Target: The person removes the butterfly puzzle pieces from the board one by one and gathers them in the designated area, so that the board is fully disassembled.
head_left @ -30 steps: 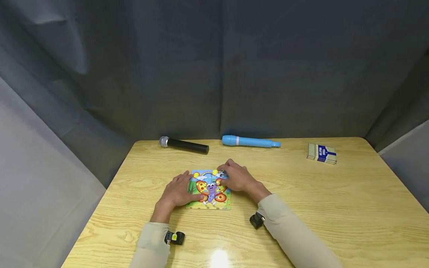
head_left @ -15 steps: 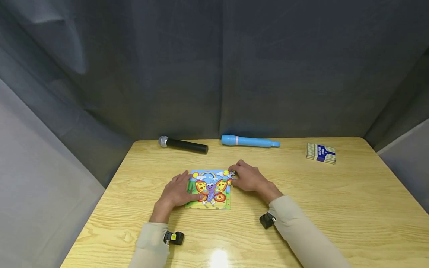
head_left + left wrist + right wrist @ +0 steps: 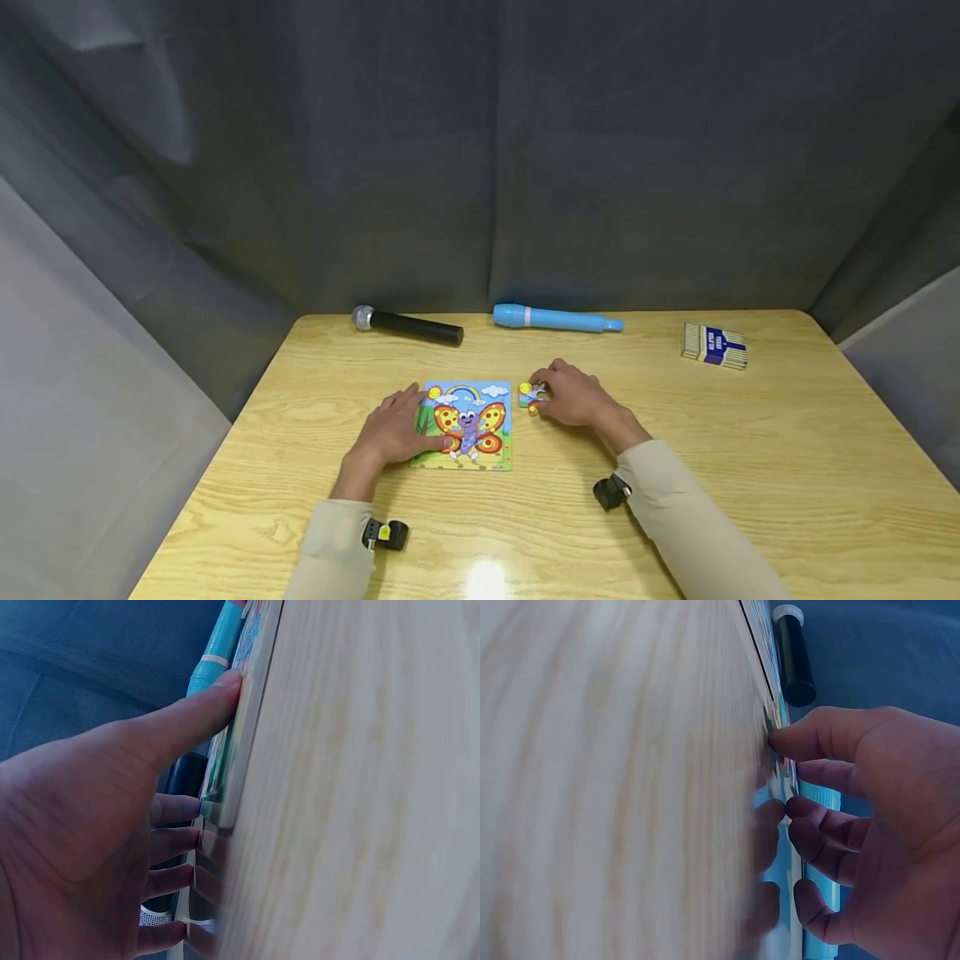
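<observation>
A square jigsaw puzzle [image 3: 492, 414] with a purple butterfly, a sun and a rainbow lies flat on the table. My left hand [image 3: 392, 428] rests at its left side, the thumb straight across the picture and the fingertips by the left edge. In the left wrist view, the left thumb [image 3: 196, 712] presses on the puzzle's face. To the right of the puzzle, my right hand [image 3: 576, 395] pinches a small jigsaw piece [image 3: 525, 401] printed with a yellow sun. That piece is apart from the puzzle, and the fingers partly hide it.
Along the table's back edge lie a black microphone [image 3: 408, 326] with a silver head and a light blue microphone-shaped stick [image 3: 558, 319]. Farther right is a flat pack [image 3: 714, 346] with a blue band. A dark curtain [image 3: 637, 167] hangs behind the wooden table [image 3: 750, 467].
My right hand has slid to the right with the jigsaw piece, from over the puzzle's upper right corner to the table beside it. The left hand has stayed on the puzzle.
</observation>
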A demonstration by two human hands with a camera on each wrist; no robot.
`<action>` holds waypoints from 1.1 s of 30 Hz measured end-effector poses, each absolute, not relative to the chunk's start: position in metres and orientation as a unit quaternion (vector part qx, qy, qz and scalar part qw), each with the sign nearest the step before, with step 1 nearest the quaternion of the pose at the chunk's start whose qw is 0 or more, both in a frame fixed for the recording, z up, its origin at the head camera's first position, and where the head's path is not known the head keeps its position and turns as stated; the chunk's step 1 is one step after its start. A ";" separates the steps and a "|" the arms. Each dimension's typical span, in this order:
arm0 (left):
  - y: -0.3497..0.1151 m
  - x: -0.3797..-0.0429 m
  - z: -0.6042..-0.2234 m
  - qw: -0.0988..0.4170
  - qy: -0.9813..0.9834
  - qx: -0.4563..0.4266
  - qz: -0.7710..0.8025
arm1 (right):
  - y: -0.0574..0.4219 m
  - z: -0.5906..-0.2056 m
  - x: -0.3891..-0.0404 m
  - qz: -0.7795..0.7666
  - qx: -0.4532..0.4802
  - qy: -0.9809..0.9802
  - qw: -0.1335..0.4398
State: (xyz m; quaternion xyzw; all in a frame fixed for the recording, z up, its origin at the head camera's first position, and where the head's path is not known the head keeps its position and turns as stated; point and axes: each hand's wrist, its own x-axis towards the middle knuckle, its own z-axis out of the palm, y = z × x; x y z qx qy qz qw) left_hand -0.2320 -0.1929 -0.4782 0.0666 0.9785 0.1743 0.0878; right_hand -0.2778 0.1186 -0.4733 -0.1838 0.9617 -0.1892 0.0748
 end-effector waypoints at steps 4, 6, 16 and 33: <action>-0.193 -0.231 -0.477 0.088 0.979 0.063 0.173 | 0.122 -0.475 -0.279 -0.193 -0.178 0.962 0.075; -0.193 -0.231 -0.477 0.089 0.979 0.063 0.175 | 0.122 -0.475 -0.279 -0.196 -0.175 0.962 0.079; -0.192 -0.231 -0.478 0.087 0.977 0.066 0.181 | 0.124 -0.471 -0.276 -0.205 -0.176 0.958 0.095; -0.193 -0.231 -0.479 0.088 0.978 0.065 0.176 | 0.091 -0.473 -0.279 -0.241 -0.191 0.949 0.068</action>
